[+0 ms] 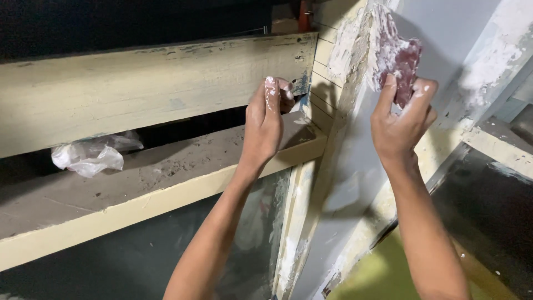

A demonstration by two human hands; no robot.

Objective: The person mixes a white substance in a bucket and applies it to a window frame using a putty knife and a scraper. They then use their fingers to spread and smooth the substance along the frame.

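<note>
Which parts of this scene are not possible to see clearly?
- Head view: the left hand hides whatever its curled fingers touch on the cream beam.
- The right hand covers the sandpaper's lower part.
- Crumpled plastic bag: contents unreadable.
- Top band: too dark.

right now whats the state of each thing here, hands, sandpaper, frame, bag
right hand: raised, pinching the sandpaper, dusted white
sandpaper: reddish, crumpled, caked with white, pressed to the post
left hand: loosely closed, holding nothing visible, white on the fingers, by the beam's end
post: paint scraped, patchy with white filler
beam: cream paint worn and chipped
plastic bag: crumpled, lying on the ledge
</note>
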